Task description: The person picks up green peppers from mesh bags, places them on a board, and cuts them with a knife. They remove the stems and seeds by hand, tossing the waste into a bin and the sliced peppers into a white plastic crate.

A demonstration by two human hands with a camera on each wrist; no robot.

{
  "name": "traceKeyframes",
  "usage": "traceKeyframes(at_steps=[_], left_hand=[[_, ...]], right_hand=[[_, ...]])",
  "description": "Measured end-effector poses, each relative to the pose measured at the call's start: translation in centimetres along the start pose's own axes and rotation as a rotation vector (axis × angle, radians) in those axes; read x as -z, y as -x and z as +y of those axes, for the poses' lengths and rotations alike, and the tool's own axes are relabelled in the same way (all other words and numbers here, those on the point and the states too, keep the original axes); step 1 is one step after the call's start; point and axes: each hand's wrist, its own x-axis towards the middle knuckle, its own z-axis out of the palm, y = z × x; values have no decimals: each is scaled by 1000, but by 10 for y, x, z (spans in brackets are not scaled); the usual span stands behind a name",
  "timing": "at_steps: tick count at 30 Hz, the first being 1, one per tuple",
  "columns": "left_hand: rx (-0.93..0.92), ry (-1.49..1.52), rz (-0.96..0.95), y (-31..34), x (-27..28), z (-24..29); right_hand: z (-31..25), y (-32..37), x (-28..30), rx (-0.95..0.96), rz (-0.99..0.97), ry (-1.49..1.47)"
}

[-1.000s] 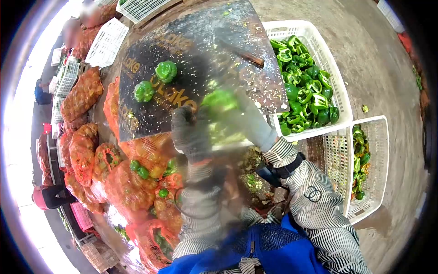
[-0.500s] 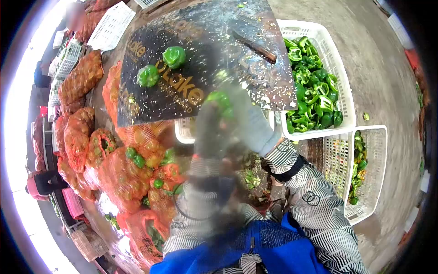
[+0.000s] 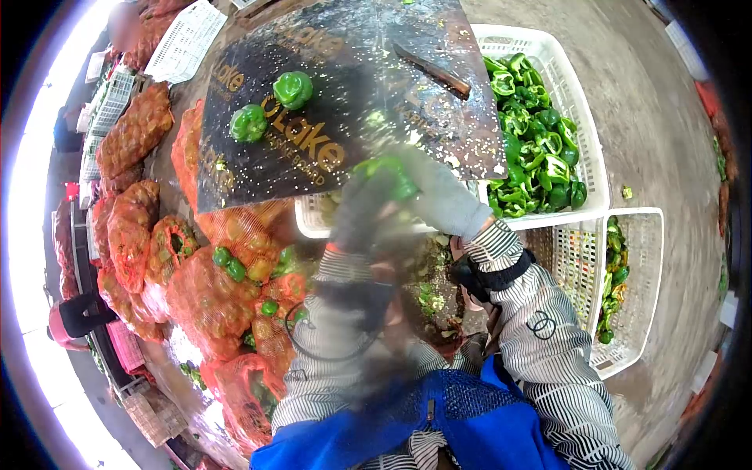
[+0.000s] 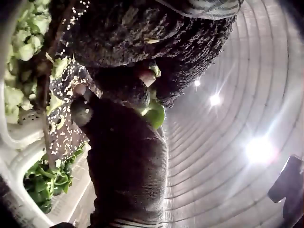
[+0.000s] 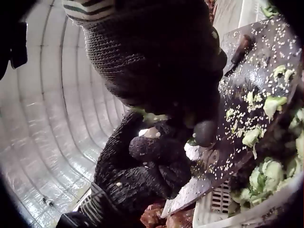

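In the head view, a blurred green pepper (image 3: 388,174) is held between two gloved hands over the board's near edge. The dark-gloved left hand (image 3: 362,210) grips it from the left, and the grey-gloved right hand (image 3: 445,194) from the right. From the left wrist, a bit of green pepper (image 4: 155,115) shows between the left hand (image 4: 152,40) and right hand (image 4: 126,152); the rest is hidden. The right wrist view has the right hand (image 5: 156,57) above the left hand (image 5: 142,166), fingers curled close together. Two whole peppers (image 3: 293,90) (image 3: 248,124) rest on the board.
A knife (image 3: 435,72) lies on the seed-strewn board (image 3: 352,94). To its right stands a white crate (image 3: 591,149) of cut peppers, with another crate (image 3: 654,290) nearer. Pale pepper scraps (image 5: 266,175) fill a basket below the board. Net sacks (image 3: 207,301) crowd the left.
The left hand has moved right, closer to the right hand, and both now surround the pepper. The head view has shifted slightly; the two whole peppers and the knife stay on the board.
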Motion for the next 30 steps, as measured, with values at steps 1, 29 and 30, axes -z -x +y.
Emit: traceKeyframes(at_steps=[1, 29, 30], left_hand=[[6, -54, -4, -1, -2, 3], [-110, -331, 109, 13, -49, 32], [-76, -184, 69, 13, -47, 30]], right_hand=[[-8, 1, 8, 8, -37, -68], [10, 4, 7, -116, 61, -614], [11, 3, 7, -120, 63, -615]])
